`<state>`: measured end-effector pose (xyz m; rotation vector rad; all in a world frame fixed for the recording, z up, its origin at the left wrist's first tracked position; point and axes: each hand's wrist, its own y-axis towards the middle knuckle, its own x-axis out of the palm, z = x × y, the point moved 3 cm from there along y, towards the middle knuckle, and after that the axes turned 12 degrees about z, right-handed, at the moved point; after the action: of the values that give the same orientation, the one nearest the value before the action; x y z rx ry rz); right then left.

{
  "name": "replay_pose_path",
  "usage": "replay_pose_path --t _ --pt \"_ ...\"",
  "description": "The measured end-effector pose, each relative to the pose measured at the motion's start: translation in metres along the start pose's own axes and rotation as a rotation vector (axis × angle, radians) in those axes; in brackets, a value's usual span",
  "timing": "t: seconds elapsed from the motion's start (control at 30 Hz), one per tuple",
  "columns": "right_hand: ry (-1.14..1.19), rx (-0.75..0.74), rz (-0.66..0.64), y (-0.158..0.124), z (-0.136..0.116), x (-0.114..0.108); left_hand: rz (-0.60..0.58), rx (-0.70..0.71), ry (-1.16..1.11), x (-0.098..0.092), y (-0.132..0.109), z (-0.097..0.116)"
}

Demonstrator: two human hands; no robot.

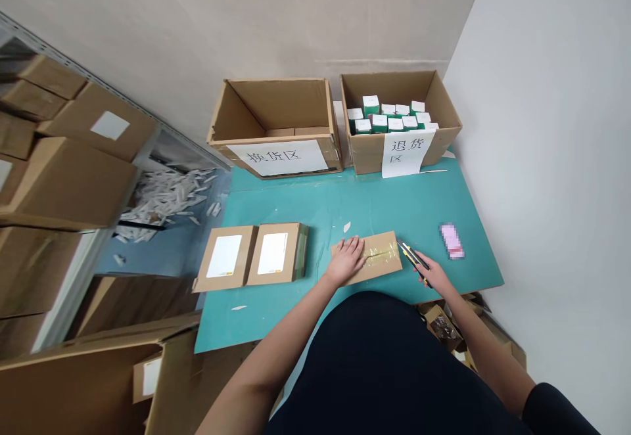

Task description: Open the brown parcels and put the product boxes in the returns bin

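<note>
A small cardboard box [382, 269] with clear tape along its top lies near the front edge of the teal table [315, 200]. Flat on its left end rests my left hand [348, 259], fingers stretched out. My right hand [432, 273] is wrapped round a black and yellow utility knife [417, 263]. The knife's tip points up and left, close to the box's right end; whether it touches the cardboard I cannot tell. To the left, two cardboard boxes with white labels, one [225, 259] and another [273, 253], sit side by side.
At the back stand an open carton [290, 134] with a paper sign and a second carton [367, 154] holding several green-and-white boxes. A blurred pink item [451, 240] lies at right. Stacked cartons [69, 182] fill the left; a large open carton [177, 382] stands front left.
</note>
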<state>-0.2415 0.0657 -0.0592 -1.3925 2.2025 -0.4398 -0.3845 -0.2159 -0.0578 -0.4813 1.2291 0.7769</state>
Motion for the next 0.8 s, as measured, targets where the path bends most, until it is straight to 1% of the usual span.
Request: replay_pose_path --t 0.13,0.27,0.43,0.63,0.8 --pt "0.008 0.019 -0.069 0.0030 -0.0028 -0.0032 0.013 -0.005 -0.020 0.0002 -0.0001 -0.0005" --pt "0.020 0.051 -0.104 0.0025 -0.0067 -0.0071 0.004 -0.017 -0.033 0.0010 0.0001 -0.0014" --pt "0.006 0.076 -0.108 -0.0023 -0.0050 -0.0089 0.002 0.000 -0.036 0.0000 0.0000 -0.0019" --pt "0.030 0.032 -0.054 -0.0023 0.0012 -0.0026 0.006 -0.001 -0.046 0.0000 0.0004 -0.0021" --pt "0.014 0.027 -0.063 0.0001 0.0003 -0.0013 -0.004 -0.013 -0.039 0.0005 0.0006 -0.0023"
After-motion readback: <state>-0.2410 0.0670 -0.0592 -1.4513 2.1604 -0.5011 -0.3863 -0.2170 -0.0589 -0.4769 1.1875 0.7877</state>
